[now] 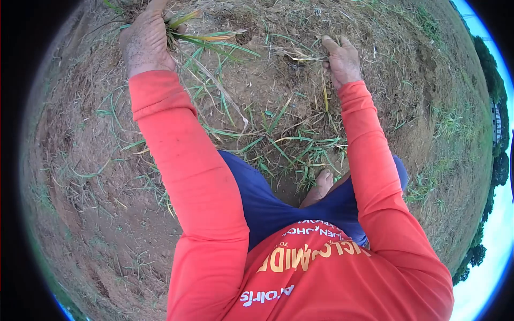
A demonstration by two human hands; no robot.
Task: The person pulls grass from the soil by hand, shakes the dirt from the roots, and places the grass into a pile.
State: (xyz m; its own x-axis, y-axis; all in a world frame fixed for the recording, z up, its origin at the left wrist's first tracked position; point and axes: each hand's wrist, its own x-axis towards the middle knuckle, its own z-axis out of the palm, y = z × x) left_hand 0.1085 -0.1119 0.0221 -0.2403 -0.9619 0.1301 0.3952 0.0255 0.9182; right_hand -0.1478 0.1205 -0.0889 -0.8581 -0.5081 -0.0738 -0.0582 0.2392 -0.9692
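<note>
My left hand (147, 43), dusted with soil, is at the upper left, closed around a bunch of grass (206, 38). Long green and yellowing blades fan out to the right from its fingers, and a dry stalk trails down. Across from it, at the upper right, my right hand (344, 60) is closed with its fingertips at the ends of some dry grass blades (302, 55). Those blades lie over a dark patch of soil, and their base cannot be made out clearly. Part of the left hand's fingers is cut off by the top edge.
Brown soil (134, 235) with scattered grass surrounds me. Loose green grass (289, 147) lies between my legs, close to a bare foot (319, 187). Greener tufts (447, 125) grow at the right, with trees (490, 69) along the far edge.
</note>
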